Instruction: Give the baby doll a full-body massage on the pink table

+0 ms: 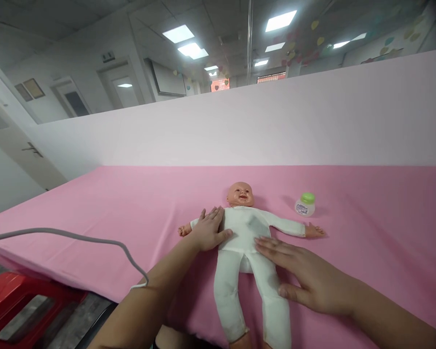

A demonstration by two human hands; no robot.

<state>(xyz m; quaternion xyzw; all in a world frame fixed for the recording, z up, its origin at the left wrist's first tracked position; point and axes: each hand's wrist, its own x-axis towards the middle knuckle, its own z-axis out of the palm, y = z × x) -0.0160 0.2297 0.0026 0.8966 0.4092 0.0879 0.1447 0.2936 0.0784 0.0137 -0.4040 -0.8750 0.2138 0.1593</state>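
Observation:
A baby doll (245, 225) with a white cloth body lies face up on a pink sheet (131, 203), its head away from me and its arms spread. My left hand (210, 230) rests flat against the doll's side near the shoulder and upper arm, partly covering that arm, with fingers stretched. On the other side, my right hand (300, 271) lies along the doll's hip and upper leg, its fingers extended and the thumb apart. Neither hand is wrapped around anything. The doll's feet are cut off by the lower picture edge.
A small clear jar with a green lid (305, 204) stands right of the doll's head. A grey cable (76, 236) crosses from the left to my left forearm. A red plastic stool (25, 300) is at lower left. Behind the sheet rises a white wall (240, 131) with glass above.

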